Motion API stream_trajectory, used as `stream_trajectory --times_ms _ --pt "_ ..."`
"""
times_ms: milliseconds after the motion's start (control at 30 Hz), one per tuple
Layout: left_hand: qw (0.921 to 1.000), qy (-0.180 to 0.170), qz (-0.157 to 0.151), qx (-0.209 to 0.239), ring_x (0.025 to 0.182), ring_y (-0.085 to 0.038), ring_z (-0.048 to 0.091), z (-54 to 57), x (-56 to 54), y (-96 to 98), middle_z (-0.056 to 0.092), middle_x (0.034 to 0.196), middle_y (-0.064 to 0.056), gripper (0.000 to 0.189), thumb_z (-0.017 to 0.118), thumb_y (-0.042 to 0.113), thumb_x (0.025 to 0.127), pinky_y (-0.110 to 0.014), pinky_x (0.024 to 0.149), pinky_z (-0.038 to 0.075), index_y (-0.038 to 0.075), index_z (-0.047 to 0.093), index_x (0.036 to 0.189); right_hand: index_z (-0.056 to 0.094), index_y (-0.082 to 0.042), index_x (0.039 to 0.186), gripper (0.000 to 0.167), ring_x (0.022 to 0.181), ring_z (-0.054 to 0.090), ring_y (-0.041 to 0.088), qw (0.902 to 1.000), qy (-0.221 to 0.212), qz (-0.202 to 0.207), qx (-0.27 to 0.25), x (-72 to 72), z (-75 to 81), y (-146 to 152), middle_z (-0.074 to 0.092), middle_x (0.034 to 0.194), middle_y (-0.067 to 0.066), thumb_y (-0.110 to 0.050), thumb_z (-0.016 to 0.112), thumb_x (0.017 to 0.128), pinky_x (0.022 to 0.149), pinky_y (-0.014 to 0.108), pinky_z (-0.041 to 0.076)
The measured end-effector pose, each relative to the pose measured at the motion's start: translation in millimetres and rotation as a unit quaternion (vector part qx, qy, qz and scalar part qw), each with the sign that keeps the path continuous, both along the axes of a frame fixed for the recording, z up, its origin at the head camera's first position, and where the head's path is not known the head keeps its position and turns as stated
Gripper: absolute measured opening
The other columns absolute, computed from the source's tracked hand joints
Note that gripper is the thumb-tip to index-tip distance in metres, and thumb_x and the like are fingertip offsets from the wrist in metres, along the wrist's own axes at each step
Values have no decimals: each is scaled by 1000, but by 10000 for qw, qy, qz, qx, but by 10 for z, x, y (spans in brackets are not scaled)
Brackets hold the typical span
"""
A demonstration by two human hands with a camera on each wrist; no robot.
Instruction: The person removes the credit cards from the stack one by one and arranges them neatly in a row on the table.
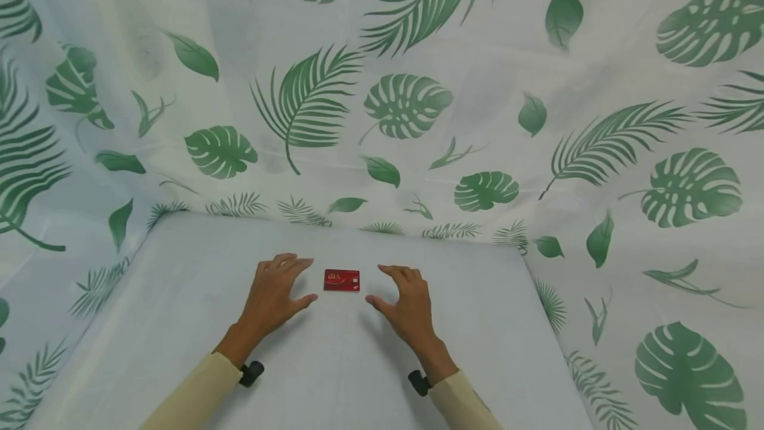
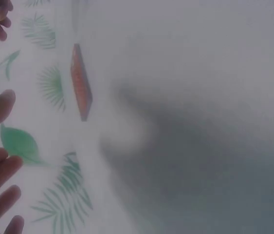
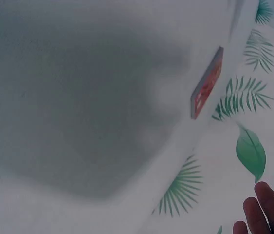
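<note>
A red card printed with "VIP" lies flat on the white table, its lettering upside down in the head view. From the wrist views it shows some thickness, with a grey side edge, so it may be a stack or a thin box. My left hand hovers just left of the card, thumb and fingers spread apart. On the other side, my right hand mirrors it, thumb and fingers likewise parted. Neither hand touches the card. Fingers of the left hand show at the left wrist view's edge.
The white tabletop ends at the back and sides against white sheeting with green leaf prints. Both wrists carry a small black device on a strap, below light sleeves. Hand shadows fall on the table.
</note>
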State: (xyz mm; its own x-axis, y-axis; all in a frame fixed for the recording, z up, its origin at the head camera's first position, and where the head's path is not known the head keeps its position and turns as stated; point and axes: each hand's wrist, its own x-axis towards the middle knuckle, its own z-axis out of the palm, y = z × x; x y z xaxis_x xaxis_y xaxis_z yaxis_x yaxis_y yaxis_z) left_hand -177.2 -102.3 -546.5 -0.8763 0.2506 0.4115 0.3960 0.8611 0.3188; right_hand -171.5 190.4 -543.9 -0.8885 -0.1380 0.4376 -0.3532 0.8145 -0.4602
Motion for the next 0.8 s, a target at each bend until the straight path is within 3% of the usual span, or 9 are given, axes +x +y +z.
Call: stream_trajectory --times_ms 233,433,800 --pt "9991 -140 3 412 125 -28 62 -133 -113 75 78 125 -6 66 98 35 75 -50 95 47 16 74 133 74 -21 133 64 116 64 25 9994 -319 64 -141 -111 -82 -107 74 128 3 -29 99 75 92 47 51" --pt "9974 -521 59 497 123 -26 62 -257 -221 167 79 124 -4 61 97 35 77 -49 96 48 17 75 132 74 -21 133 59 119 64 24 9968 -787 88 -81 -241 -193 -165 75 130 2 -28 96 78 96 46 51" --pt "9951 -724 -35 676 120 -26 63 -444 -371 253 79 123 -5 59 97 31 77 -47 92 48 14 76 129 76 -17 129 53 118 64 24 9922 -1232 144 102 -400 -339 -241 76 128 2 -24 95 81 102 48 52"
